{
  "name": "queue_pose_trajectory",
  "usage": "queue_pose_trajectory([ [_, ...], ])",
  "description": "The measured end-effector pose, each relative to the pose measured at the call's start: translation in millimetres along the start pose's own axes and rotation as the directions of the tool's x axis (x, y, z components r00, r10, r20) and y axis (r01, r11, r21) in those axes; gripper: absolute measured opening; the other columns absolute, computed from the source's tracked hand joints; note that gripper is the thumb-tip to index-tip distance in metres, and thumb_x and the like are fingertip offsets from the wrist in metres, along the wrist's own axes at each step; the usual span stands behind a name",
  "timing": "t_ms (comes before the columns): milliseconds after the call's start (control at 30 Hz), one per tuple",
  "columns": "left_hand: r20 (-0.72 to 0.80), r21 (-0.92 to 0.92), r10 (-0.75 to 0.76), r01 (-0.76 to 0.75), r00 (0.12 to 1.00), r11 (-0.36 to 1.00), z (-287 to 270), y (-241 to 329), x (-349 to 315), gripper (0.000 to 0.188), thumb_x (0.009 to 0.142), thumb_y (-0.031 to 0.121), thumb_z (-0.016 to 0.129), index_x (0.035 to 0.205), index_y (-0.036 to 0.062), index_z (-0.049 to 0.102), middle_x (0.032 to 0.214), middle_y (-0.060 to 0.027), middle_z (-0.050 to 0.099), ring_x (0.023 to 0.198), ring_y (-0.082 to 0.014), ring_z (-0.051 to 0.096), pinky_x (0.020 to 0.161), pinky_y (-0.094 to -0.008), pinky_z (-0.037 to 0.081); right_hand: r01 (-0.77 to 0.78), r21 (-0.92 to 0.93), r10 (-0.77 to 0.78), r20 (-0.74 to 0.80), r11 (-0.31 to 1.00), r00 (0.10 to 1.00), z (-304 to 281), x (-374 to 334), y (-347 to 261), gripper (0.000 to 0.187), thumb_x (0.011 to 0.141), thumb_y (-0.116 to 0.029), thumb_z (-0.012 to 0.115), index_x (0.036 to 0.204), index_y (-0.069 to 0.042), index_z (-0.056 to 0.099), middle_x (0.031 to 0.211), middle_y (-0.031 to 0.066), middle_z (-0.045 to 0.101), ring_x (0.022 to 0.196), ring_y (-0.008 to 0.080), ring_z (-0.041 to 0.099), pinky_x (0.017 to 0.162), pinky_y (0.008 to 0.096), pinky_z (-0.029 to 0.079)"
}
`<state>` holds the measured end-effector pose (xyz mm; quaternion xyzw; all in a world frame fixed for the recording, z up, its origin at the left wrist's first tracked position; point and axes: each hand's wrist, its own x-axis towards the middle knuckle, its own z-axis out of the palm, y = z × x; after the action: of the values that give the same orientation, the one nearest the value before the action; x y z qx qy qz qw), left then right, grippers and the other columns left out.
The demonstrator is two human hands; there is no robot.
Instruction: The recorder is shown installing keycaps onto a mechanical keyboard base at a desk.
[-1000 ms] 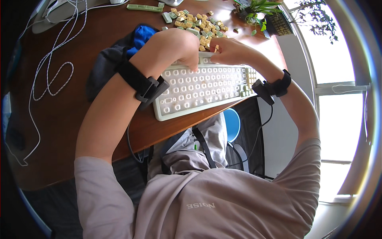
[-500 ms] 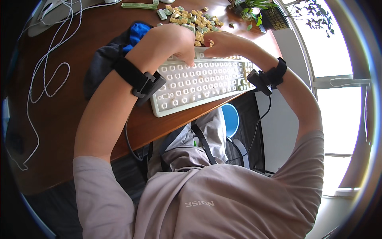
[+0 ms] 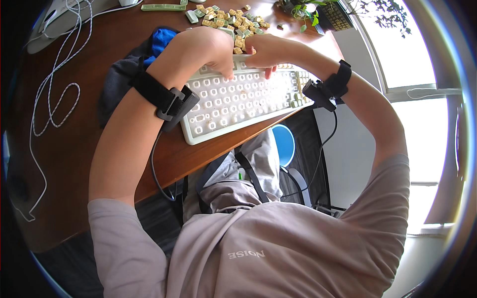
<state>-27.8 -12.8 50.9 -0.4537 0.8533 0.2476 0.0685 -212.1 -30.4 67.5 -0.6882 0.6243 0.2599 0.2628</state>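
A pale keyboard [image 3: 223, 104] with most of its keycaps off lies at a slant along the desk's near edge. Green and cream keycaps [image 3: 300, 94] sit on its right end. My left hand [image 3: 213, 48] bends over the far left part of the board, one digit pointing down at the upper switches; its other fingers are hidden behind the hand. Over the top middle row is my right hand [image 3: 271, 52], its thumb apart from the fingers and no object visible between them. Just beyond both hands spreads a heap of loose yellow and green keycaps [image 3: 241, 22].
A dark cloth with a blue part [image 3: 161, 42] lies left of the keyboard. White cables [image 3: 62, 59] loop over the left of the desk [image 3: 54, 174]. A potted plant [image 3: 310, 12] stands at the far right. Below the edge is a blue bin [image 3: 283, 144]. Straps with small black devices [image 3: 176, 107] circle my wrists.
My right hand has turned slightly, and a digit now shows below it over the switches. My left hand keeps its pose. The whole view has shifted a little.
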Motion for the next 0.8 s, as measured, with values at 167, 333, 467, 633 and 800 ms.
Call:
queue_pose_trajectory([
  [167,0.005,0.002,-0.02,0.02,1.0,1.0,-1.1,1.2,-1.1,0.055,0.075,0.045,0.08,0.109,0.002,0.074,0.101,-0.0164,0.075,0.092,-0.0299,0.072,0.079,-0.0402,0.057,-0.006,-0.006,0.006,-0.021,1.0,1.0,1.5,1.3,1.5,0.037,0.085,-0.024,0.064,0.109,0.002,0.056,0.083,0.017,0.071,0.063,0.0248,0.075,0.053,0.0319,0.059],
  [333,-0.007,-0.003,-0.009,0.009,1.0,1.0,-0.4,3.1,-2.7,0.054,0.076,0.043,0.08,0.11,0.0009,0.074,0.101,-0.0166,0.075,0.092,-0.03,0.072,0.079,-0.0401,0.057,-0.007,0.026,0.008,-0.051,1.0,0.999,2.8,-0.2,3.0,0.037,0.085,-0.024,0.064,0.11,0.002,0.057,0.084,0.017,0.071,0.062,0.0239,0.075,0.054,0.0323,0.059],
  [467,0.001,0.009,-0.017,0.017,1.0,1.0,-0.2,3.0,-2.0,0.052,0.077,0.042,0.08,0.11,0.0013,0.073,0.098,-0.0164,0.074,0.091,-0.0298,0.072,0.078,-0.0394,0.056,-0.003,0.026,0.004,-0.045,1.0,0.999,2.7,-1.0,5.5,0.038,0.086,-0.022,0.063,0.114,0.002,0.056,0.085,0.0169,0.071,0.063,0.0233,0.075,0.056,0.0317,0.059],
  [633,0.014,-0.003,-0.012,0.012,1.0,1.0,-0.3,1.0,2.4,0.053,0.077,0.043,0.08,0.111,0.0028,0.073,0.098,-0.0157,0.074,0.09,-0.0292,0.072,0.077,-0.0392,0.056,0.109,0.117,-0.103,-0.064,0.987,0.993,0.7,-7.5,20.4,0.037,0.089,-0.018,0.06,0.121,0.001,0.055,0.087,0.0169,0.073,0.065,0.0227,0.076,0.057,0.031,0.058],
  [800,0.011,-0.023,0.015,-0.015,1.0,1.0,0.0,-3.2,3.7,0.053,0.075,0.044,0.08,0.108,0.0021,0.073,0.092,-0.0151,0.074,0.085,-0.028,0.071,0.075,-0.04,0.056,0.191,0.194,-0.178,-0.084,0.962,0.981,4.1,-14.6,32.1,0.032,0.093,-0.014,0.056,0.123,-0.003,0.052,0.091,0.0164,0.074,0.069,0.0195,0.076,0.058,0.0291,0.056],
])
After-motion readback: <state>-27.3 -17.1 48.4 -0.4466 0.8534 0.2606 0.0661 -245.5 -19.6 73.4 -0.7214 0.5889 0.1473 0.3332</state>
